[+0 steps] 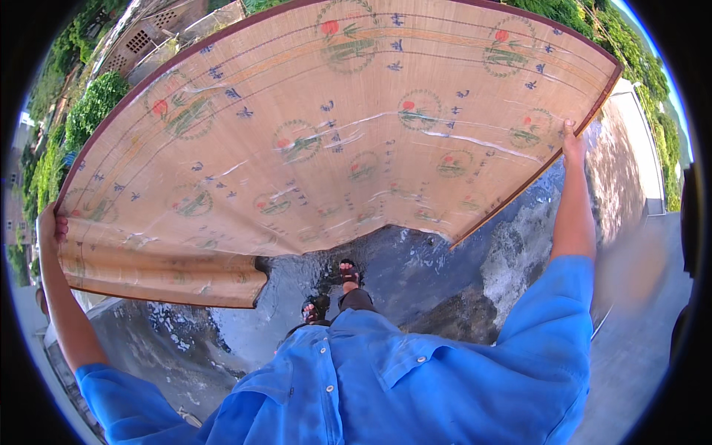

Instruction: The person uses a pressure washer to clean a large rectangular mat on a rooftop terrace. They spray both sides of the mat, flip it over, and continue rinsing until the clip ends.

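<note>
A large printed bamboo mat (356, 133) with a dark red cloth border is held up in front of me, spread between my two hands. My left hand (54, 225) grips its border at the far left, where part of the mat folds back and hangs in a curve. On the right, my right hand (573, 144) pinches the side edge, with the thumb over the printed face. Green and red motifs and dark written characters cover the mat. Pale creased streaks, which look wet or shiny, run across it. The lower part hangs above my sandalled feet.
The wet, stained concrete floor (389, 278) lies under my feet (349, 273). A low pale wall (639, 144) runs along the right. Beyond the mat, at the upper left, are green trees (94, 105) and a brick building with vent holes (139, 41).
</note>
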